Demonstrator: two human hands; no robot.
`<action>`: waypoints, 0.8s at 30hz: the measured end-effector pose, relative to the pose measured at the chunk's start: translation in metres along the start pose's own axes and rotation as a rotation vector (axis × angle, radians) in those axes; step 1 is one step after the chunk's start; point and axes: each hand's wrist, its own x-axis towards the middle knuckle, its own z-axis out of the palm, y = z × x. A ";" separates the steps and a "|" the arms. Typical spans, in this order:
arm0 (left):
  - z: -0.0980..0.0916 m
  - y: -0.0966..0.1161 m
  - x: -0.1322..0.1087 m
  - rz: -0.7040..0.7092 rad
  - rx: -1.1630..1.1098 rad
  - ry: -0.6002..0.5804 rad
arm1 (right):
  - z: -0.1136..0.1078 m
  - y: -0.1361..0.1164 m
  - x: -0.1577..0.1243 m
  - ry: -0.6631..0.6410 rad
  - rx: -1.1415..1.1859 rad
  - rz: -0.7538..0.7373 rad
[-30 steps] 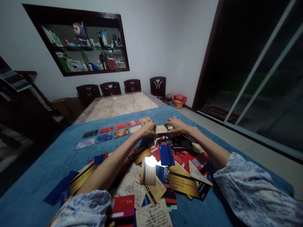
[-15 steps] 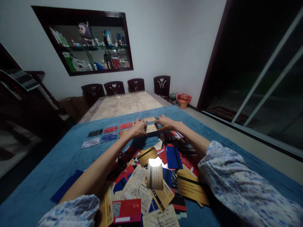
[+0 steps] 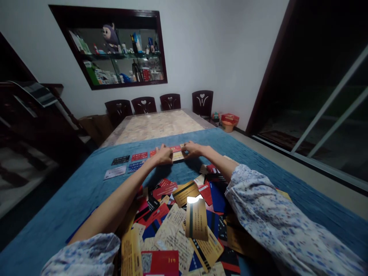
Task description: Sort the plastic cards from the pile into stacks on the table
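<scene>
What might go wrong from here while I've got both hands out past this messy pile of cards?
The right sleeve hangs low over the loose pile, so it might brush cards out of place. The left hand and right hand have the pale card close in front of a red card; a small slip could nudge that one askew.

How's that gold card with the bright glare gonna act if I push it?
The gold card looks thin and flat, so probably light and unlikely to roll. Its glare hints at a smooth face, so it may slide.
</scene>
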 end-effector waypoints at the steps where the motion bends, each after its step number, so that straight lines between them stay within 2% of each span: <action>1: 0.001 -0.002 0.001 -0.005 -0.001 -0.008 | 0.000 -0.001 0.002 -0.005 -0.006 -0.004; 13: 0.012 -0.007 0.013 -0.018 -0.004 -0.032 | 0.015 0.005 0.023 -0.029 -0.063 -0.061; 24: 0.014 -0.005 0.017 -0.071 0.040 -0.052 | 0.017 0.004 0.024 -0.011 -0.043 -0.051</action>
